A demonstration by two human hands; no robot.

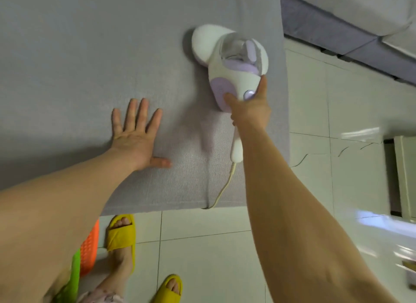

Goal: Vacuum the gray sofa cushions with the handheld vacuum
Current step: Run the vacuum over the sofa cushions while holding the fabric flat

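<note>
A white and lilac handheld vacuum (227, 57) lies head-down on the gray sofa cushion (90, 54), near the cushion's right edge. My right hand (249, 106) grips its handle, thumb on the lilac panel and forefinger along the side by the round button. The handle's white tail and its cream cord (222, 185) run back over the cushion's front edge. To the left of the vacuum, my left hand (135, 133) presses flat on the cushion with the fingers spread.
White tiled floor (315, 100) lies to the right and in front of the cushion. A darker gray sofa section (337, 32) stands at the top right. An orange and green basket (89, 248) sits by my feet in yellow slippers (121, 233). A pale cabinet edge (403, 174) is at the right.
</note>
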